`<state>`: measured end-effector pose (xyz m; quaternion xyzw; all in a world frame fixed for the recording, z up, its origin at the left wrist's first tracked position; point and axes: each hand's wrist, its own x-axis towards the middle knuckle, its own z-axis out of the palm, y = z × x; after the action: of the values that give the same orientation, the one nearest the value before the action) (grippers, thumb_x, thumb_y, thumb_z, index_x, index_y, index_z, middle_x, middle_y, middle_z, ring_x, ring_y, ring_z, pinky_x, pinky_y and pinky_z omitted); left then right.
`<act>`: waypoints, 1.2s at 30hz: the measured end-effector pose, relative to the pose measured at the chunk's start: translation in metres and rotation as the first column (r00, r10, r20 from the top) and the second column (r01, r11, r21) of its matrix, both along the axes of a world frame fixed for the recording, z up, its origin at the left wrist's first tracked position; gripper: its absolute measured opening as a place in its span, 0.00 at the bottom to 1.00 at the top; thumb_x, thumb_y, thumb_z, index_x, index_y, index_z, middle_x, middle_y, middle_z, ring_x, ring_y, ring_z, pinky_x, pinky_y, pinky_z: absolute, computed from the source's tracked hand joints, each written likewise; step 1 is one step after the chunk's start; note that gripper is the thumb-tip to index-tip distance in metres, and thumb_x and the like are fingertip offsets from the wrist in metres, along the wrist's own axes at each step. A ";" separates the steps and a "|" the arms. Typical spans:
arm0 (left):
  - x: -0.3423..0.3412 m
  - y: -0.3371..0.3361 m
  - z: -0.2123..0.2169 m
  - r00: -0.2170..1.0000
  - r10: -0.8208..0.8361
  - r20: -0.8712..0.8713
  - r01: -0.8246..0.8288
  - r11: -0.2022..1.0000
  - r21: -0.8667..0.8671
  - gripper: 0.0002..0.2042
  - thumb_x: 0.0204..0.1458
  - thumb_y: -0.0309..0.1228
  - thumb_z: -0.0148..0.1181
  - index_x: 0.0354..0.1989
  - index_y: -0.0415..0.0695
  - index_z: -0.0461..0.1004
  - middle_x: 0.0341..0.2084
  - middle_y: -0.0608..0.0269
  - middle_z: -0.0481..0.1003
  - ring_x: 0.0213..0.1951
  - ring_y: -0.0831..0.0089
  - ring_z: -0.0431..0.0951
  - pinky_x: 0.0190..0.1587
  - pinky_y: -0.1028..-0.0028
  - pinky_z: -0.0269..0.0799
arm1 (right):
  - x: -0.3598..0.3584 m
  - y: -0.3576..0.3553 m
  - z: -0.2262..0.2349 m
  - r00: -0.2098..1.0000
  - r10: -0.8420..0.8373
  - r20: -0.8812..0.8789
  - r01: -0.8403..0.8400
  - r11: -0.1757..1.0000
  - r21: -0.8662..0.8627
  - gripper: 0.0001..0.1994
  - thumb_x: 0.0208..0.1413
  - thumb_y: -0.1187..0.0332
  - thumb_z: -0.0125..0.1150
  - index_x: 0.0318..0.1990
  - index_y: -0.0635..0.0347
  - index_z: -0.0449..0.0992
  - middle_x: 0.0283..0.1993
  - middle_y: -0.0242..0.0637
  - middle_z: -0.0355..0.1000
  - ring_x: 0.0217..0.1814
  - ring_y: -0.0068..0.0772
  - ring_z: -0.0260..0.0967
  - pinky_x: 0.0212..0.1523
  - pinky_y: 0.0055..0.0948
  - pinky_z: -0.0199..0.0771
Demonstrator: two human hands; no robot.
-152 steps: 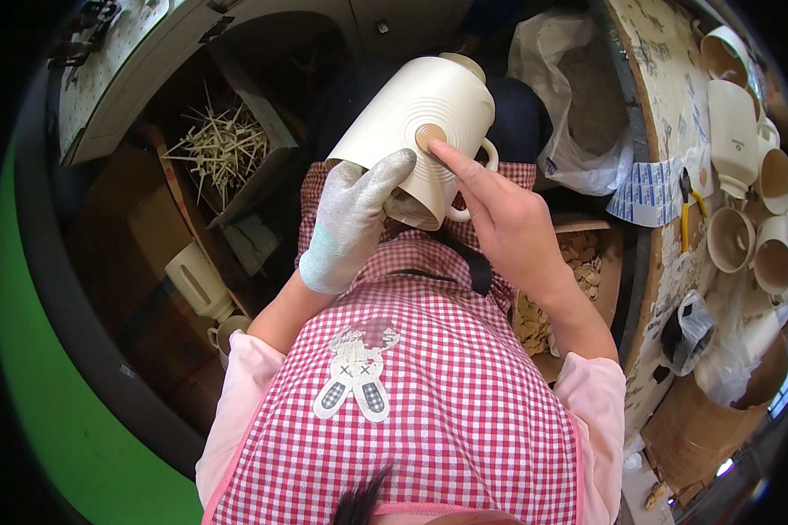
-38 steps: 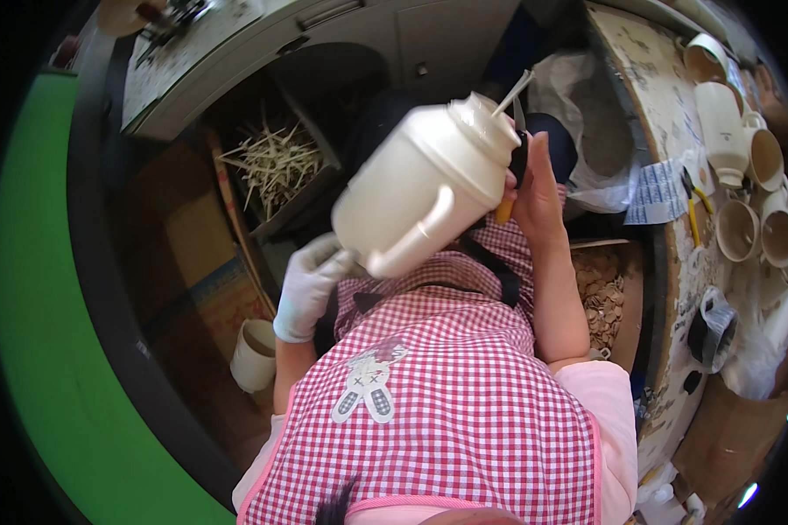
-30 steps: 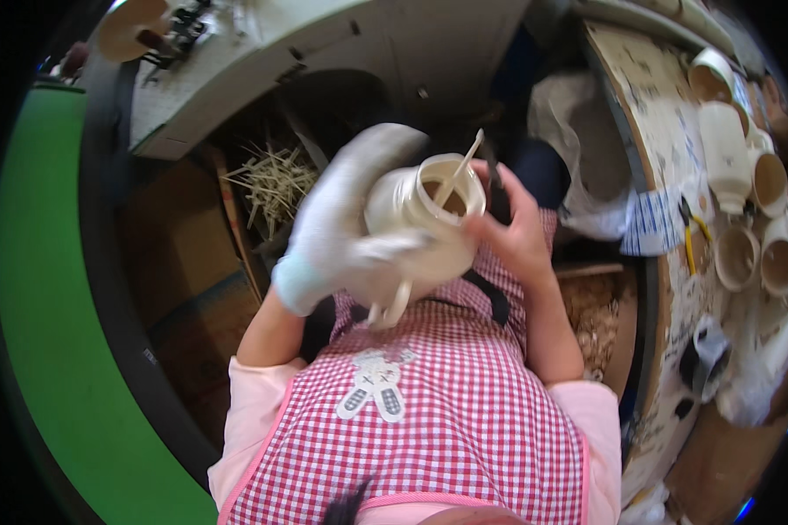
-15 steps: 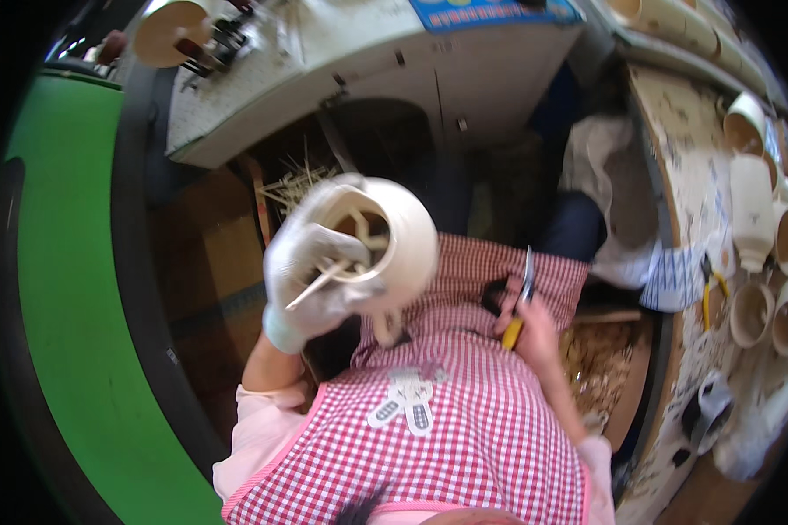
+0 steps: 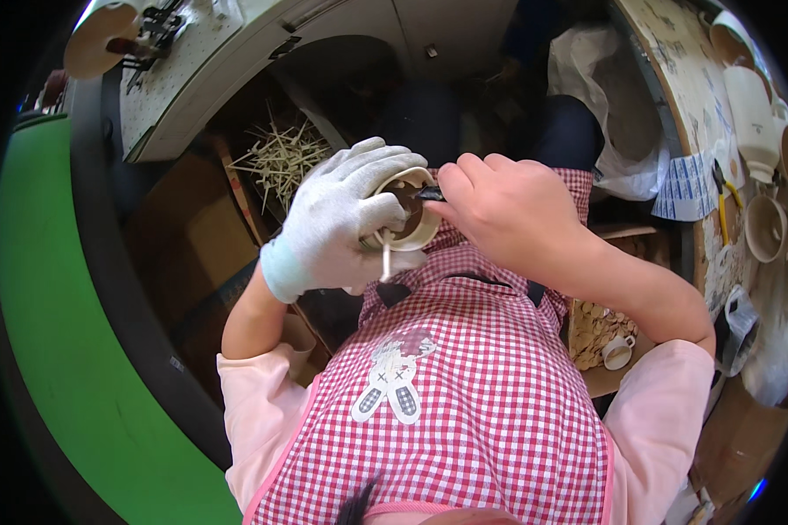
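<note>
My left hand (image 5: 337, 214), in a pale work glove, grips a cream-coloured hollow round vessel (image 5: 422, 234) with its mouth turned up toward me. A thin pale stick (image 5: 385, 258) juts from the rim beside the gloved fingers. My bare right hand (image 5: 517, 210) is closed around a pair of pliers; its palm hides the handles. The dark tip of the pliers (image 5: 429, 193) reaches into the vessel's mouth at the right side. Both hands are over my lap, above a red-checked apron (image 5: 481, 376).
A heap of thin sticks (image 5: 280, 162) lies beyond my left hand. Below my right forearm, a box holds pale chips (image 5: 591, 332) and a small cup (image 5: 618, 352). The right-hand bench (image 5: 665, 52) bears several cream vessels (image 5: 751, 114) and yellow-handled pliers (image 5: 724, 219). A green surface (image 5: 52, 289) borders the left.
My right hand has risen from my lap and brought the pliers to the vessel's mouth. The vessel, still in my left hand, is tilted differently, and the whole view has shifted.
</note>
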<state>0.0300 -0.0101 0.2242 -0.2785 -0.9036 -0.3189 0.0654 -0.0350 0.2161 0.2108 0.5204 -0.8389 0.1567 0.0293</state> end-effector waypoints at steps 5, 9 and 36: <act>-0.001 0.011 -0.015 0.998 -0.033 -0.047 0.036 0.997 0.067 0.22 0.31 0.40 0.82 0.25 0.45 0.73 0.47 0.45 0.80 0.52 0.47 0.81 0.58 0.51 0.75 | 0.005 0.000 -0.007 0.997 -0.079 -0.009 0.079 0.997 -0.008 0.17 0.61 0.52 0.64 0.31 0.57 0.74 0.24 0.34 0.72 0.22 0.32 0.74 0.22 0.28 0.74; -0.001 0.007 -0.019 0.998 -0.028 -0.057 0.033 0.996 0.080 0.21 0.29 0.40 0.83 0.24 0.46 0.73 0.46 0.47 0.81 0.51 0.46 0.81 0.56 0.53 0.76 | 0.010 0.008 -0.015 0.991 -0.104 -0.087 0.099 0.993 -0.060 0.17 0.62 0.53 0.63 0.31 0.57 0.74 0.21 0.34 0.72 0.22 0.33 0.76 0.22 0.28 0.75; 0.059 -0.019 -0.030 0.949 0.300 0.099 -0.294 0.953 -0.069 0.22 0.31 0.36 0.81 0.32 0.40 0.77 0.46 0.47 0.80 0.48 0.46 0.80 0.54 0.55 0.74 | 0.002 -0.037 -0.031 -0.660 -0.249 0.709 -0.215 0.967 0.139 0.26 0.76 0.48 0.38 0.34 0.61 0.70 0.15 0.28 0.66 0.11 0.19 0.60 0.13 0.19 0.61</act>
<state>0.0889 -0.0290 0.1940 -0.1233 -0.9455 -0.2960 0.0559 -0.0334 0.1789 0.1802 0.0474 -0.3869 0.4279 -0.8155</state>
